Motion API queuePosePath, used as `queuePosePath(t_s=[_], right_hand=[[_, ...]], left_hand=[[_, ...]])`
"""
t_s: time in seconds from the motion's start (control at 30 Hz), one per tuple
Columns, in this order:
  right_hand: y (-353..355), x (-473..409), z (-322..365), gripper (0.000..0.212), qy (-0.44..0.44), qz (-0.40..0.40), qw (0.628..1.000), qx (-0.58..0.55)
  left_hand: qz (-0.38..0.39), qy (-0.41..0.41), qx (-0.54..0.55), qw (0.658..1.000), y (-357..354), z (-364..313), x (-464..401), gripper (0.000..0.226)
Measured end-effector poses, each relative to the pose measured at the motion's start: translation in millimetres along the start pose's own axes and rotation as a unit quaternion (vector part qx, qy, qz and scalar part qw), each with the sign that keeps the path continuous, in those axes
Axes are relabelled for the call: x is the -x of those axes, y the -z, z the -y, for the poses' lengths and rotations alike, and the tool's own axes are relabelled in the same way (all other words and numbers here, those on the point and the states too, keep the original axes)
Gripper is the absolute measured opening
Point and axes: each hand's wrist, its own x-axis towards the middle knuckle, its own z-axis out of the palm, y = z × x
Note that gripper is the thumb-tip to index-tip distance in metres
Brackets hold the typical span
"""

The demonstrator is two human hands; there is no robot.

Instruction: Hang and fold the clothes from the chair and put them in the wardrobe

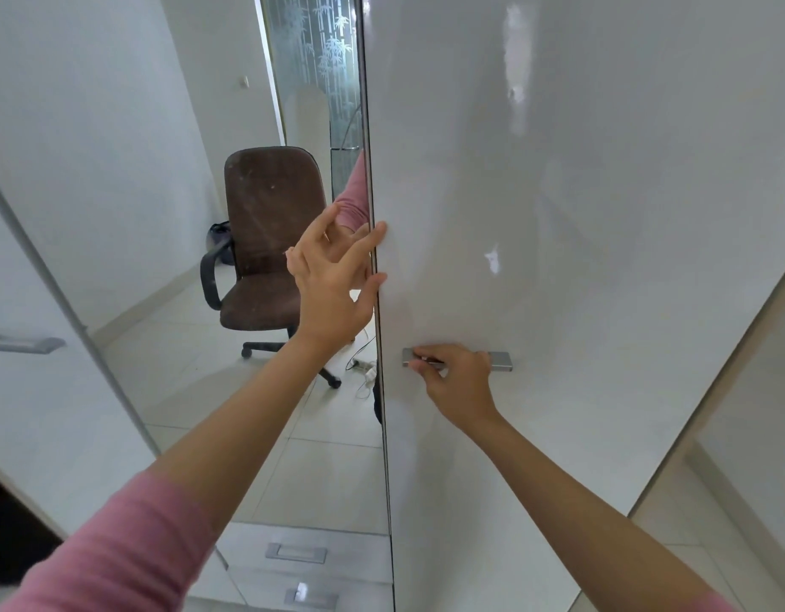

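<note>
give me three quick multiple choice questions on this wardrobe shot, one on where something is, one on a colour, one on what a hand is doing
1. Where does the right hand sit?
A. on the door handle
B. on the chair's armrest
C. on a drawer pull

2. What colour is the chair reflected in the mirrored panel?
A. white
B. brown
C. blue

3. What is the left hand doing?
A. gripping a hanger
B. hanging idle at the person's side
C. touching the door's edge with spread fingers

Answers:
1 A, its fingers pinch the metal handle on the white door.
2 B, the seat and backrest are brown, with black armrests and base.
3 C, the fingertips lie over the door edge and hold nothing.
</note>
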Motion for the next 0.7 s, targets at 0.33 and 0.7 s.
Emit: queuePosePath(t_s=[0.33,0.7], right_hand=[[11.1,4.8,13.4,0.015,-0.042,0.047,0.998,-0.017],[22.3,10.7,31.0,0.018,0.02,0.077,0.986,0.149]], left_hand=[[0.002,0.002,0.01,1.0,2.9,-8.6,9.4,0.054],[-0.025,0.074,0.133,0.988,7.6,-39.0,47.6,0.046]])
